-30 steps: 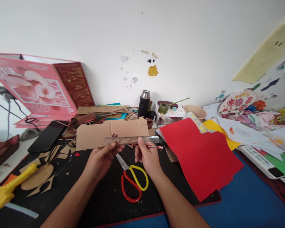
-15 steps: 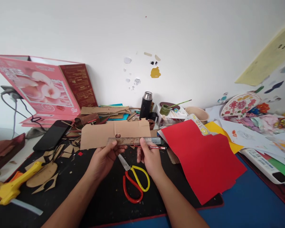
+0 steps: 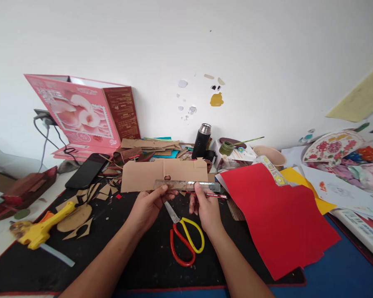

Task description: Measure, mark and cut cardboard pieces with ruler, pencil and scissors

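A clear ruler [image 3: 182, 186] lies across the lower edge of a brown cardboard piece [image 3: 139, 174], which has a small hole near its fold. With thumb on top and fingers below, my left hand [image 3: 151, 203] grips the ruler's left part, and it appears to pinch the cardboard too. My right hand [image 3: 207, 207] presses its thumb on the ruler's right part. A red pencil [image 3: 216, 195] sticks out to the right from under that thumb. Just below both hands, scissors [image 3: 182, 236] with one red and one yellow handle lie on the black mat.
On the left are a yellow glue gun [image 3: 42, 227], cardboard scraps [image 3: 76, 217], a phone [image 3: 86, 170] and a pink box [image 3: 83, 116]. A black flask [image 3: 201, 142] stands at the back. Red paper [image 3: 276, 219] covers the right side, beside a fan-shaped card [image 3: 332, 147].
The whole scene has shifted right in the picture as the head turned left. Both hands keep the same hold on the ruler, cardboard and pencil.
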